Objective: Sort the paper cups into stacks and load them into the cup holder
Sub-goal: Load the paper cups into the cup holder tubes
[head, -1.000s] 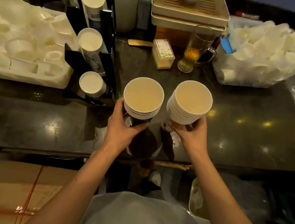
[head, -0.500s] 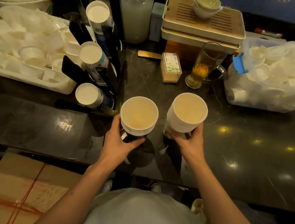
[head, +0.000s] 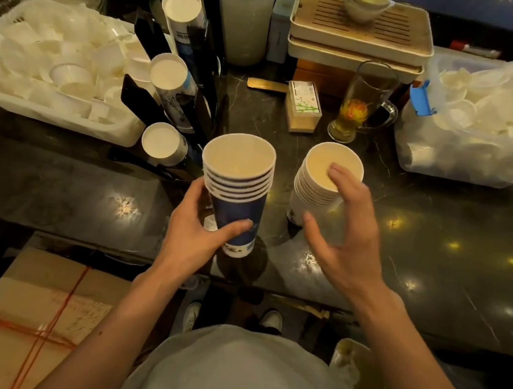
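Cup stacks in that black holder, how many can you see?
3, all in the black holder: top stack farthest back, middle stack, bottom stack nearest the hands. More could be hidden behind.

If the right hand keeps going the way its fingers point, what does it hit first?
Most likely the taller stack of white paper cups standing on the dark counter: the right hand is open, fingers already over its rim. Depth is unclear, so contact can't be confirmed.

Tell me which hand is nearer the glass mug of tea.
Right. The right hand sits below the glass mug, over a cup stack; the left hand is farther down-left, gripping the blue stack.
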{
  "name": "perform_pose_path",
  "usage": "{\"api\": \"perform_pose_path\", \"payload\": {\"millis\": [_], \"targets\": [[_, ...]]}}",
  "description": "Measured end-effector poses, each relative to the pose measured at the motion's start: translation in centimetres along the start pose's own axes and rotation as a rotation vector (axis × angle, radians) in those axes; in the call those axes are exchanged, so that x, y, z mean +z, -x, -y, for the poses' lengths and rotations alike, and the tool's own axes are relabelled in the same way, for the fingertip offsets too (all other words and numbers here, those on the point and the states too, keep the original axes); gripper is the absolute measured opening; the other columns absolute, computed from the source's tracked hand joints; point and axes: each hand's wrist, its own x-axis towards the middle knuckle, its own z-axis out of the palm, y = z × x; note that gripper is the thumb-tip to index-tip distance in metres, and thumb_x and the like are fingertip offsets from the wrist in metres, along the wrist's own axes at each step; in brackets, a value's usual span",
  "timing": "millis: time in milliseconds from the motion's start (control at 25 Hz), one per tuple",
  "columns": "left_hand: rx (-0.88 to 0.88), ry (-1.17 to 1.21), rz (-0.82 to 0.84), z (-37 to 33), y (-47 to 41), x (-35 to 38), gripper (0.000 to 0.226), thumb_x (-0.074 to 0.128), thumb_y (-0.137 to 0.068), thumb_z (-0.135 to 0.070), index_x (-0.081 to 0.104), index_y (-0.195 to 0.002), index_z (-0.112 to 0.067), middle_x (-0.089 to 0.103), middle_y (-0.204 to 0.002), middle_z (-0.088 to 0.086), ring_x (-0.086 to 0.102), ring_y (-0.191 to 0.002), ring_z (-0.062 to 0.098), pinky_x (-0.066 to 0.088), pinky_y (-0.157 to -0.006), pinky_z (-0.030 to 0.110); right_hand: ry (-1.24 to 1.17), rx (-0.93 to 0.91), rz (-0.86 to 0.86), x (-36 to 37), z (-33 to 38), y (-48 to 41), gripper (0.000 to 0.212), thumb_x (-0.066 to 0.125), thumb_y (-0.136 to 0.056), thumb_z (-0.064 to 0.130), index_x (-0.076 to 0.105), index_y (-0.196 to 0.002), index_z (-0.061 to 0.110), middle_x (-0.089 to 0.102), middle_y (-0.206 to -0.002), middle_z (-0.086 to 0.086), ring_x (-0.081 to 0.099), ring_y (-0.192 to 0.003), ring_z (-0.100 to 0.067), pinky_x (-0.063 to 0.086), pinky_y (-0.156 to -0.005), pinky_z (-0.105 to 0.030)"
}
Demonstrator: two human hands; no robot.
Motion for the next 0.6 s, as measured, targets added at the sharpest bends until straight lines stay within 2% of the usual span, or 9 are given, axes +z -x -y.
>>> {"api": "perform_pose_path", "payload": {"millis": [120,160,240,320,360,480,560,600], "targets": [[0.067,0.037,0.015,-1.4,1.1,-1.0,0.091,0.083,-0.068,-0.045,0.035,-0.144,-0.030,0.053,-0.136,-0.017,0.053,-0.124,0.001,0.051,-0.098,0.030,-0.048,-0.030,0.318,1.2,2.2,-1.5,0.076,0.070,-0.089,0.019,0.026,-0.152,0.017,0.024,-0.160,-0.008,0.022,-0.148,-0.014,0.021,-0.118,-0.021],[0.080,0.063,0.029,-1.8,1.3,-1.5,0.091,0.082,-0.072,-0.040,0.031,-0.147,-0.030,0.051,-0.138,-0.018,0.052,-0.124,0.000,0.051,-0.097,0.026,-0.074,-0.036,0.396,1.6,2.7,-2.0,0.081,0.070,-0.090,0.021,0.020,-0.154,0.021,0.018,-0.163,-0.004,0.017,-0.149,-0.011,0.021,-0.118,-0.021],[0.096,0.115,0.053,-2.2,1.7,-2.5,0.094,0.078,-0.078,-0.033,0.019,-0.151,-0.036,0.047,-0.140,-0.019,0.051,-0.124,-0.004,0.051,-0.092,0.019,-0.147,-0.063,0.456,2.3,3.4,-3.1,0.085,0.070,-0.090,0.023,0.015,-0.155,0.020,0.013,-0.164,-0.004,0.014,-0.150,-0.012,0.026,-0.119,-0.034],[0.114,0.130,0.058,-2.5,1.8,-3.7,0.092,0.071,-0.083,-0.037,0.011,-0.152,-0.042,0.048,-0.141,-0.015,0.054,-0.123,0.000,0.051,-0.089,0.018,-0.251,-0.084,0.459,3.0,4.0,-4.1,0.086,0.070,-0.090,0.026,0.017,-0.155,0.013,0.015,-0.163,-0.007,0.016,-0.150,-0.017,0.033,-0.116,-0.047],[0.119,0.137,0.059,-2.6,1.7,-4.2,0.086,0.065,-0.087,-0.039,0.010,-0.152,-0.043,0.051,-0.138,-0.011,0.057,-0.121,0.003,0.052,-0.087,0.020,-0.308,-0.075,0.471,3.3,4.3,-4.5,0.086,0.070,-0.089,0.027,0.017,-0.155,0.012,0.015,-0.163,-0.006,0.019,-0.150,-0.018,0.037,-0.113,-0.048],[0.094,0.195,0.044,-2.8,1.4,-5.8,0.065,0.045,-0.093,-0.042,0.017,-0.152,-0.042,0.054,-0.136,-0.003,0.064,-0.109,0.006,0.054,-0.078,0.021,-0.436,0.021,0.526,4.5,4.8,-5.5,0.082,0.068,-0.089,0.030,0.021,-0.155,0.017,0.015,-0.163,0.002,0.032,-0.144,-0.011,0.044,-0.108,-0.036],[0.062,0.222,0.032,-2.9,1.0,-6.8,0.063,0.043,-0.093,-0.042,0.021,-0.152,-0.040,0.048,-0.144,0.006,0.064,-0.100,0.002,0.054,-0.076,0.023,-0.502,0.093,0.533,5.4,5.4,-6.4,0.074,0.063,-0.091,0.032,0.025,-0.154,0.021,0.023,-0.160,0.004,0.043,-0.135,-0.008,0.046,-0.104,-0.028],[0.062,0.229,0.025,-3.0,0.7,-7.3,0.063,0.042,-0.093,-0.040,0.022,-0.152,-0.037,0.047,-0.146,0.005,0.065,-0.102,0.003,0.056,-0.078,0.026,-0.527,0.119,0.526,5.9,5.8,-7.0,0.069,0.060,-0.093,0.033,0.027,-0.152,0.022,0.029,-0.157,0.004,0.047,-0.131,-0.008,0.047,-0.101,-0.025]]}}
